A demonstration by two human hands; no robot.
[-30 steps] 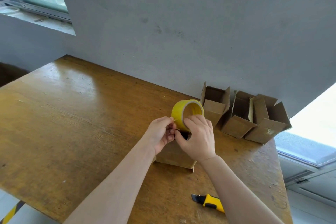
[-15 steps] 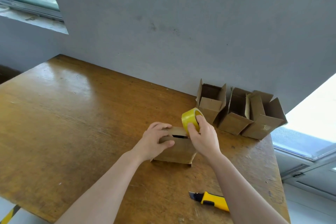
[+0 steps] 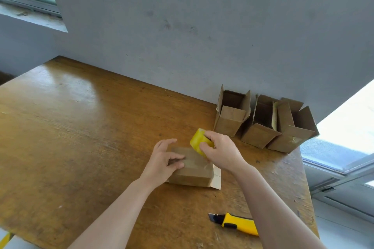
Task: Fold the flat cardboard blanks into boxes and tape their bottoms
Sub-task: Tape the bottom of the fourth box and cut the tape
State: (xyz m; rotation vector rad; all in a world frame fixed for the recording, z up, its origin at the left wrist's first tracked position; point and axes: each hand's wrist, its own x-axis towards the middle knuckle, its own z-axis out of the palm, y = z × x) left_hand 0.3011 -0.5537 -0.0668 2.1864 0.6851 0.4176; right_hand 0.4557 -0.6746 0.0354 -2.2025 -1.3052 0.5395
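Note:
A small cardboard box (image 3: 194,170) lies upside down on the wooden table (image 3: 81,137), its closed bottom flaps facing up. My left hand (image 3: 164,159) rests on the left part of those flaps, fingers spread and pressing. My right hand (image 3: 220,152) grips a yellow roll of tape (image 3: 197,142) just above the box's far right edge. A strip of clear tape seems to run across the flaps between the two hands. One flap sticks out flat at the box's near right corner.
Three folded open-topped boxes (image 3: 261,121) stand in a row against the grey wall at the table's far right. A yellow utility knife (image 3: 236,223) lies near the front edge, partly under my right forearm. The table's right edge drops off beside a window.
My right hand carried the tape roll from above the box's middle to its far right side. My left hand moved from pinching beside the roll to pressing flat on the flaps.

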